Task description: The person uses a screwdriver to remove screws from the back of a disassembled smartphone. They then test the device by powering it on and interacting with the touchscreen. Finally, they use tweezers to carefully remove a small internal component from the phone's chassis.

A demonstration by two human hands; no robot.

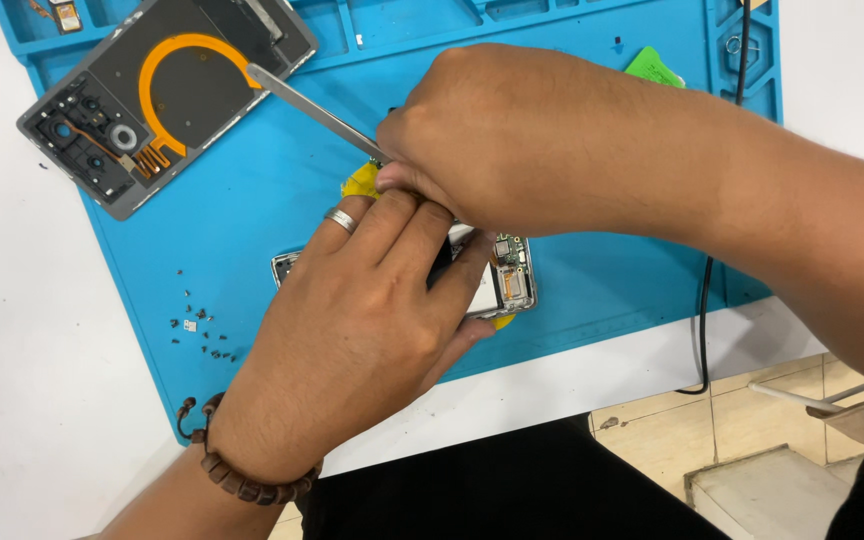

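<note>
Head view: both hands cover opened phone [507, 275]; back cover [167, 95], loose screws [202, 330] nearby.

A phone repair bench, this one: a blue silicone repair mat [252, 200] with moulded parts trays covers the white worktop [22, 350]. A detached phone back cover [167, 95] with its orange coil lies on it, and tiny loose screws [202, 330] are scattered nearby. Beige tiled floor [672, 430] below.
</note>
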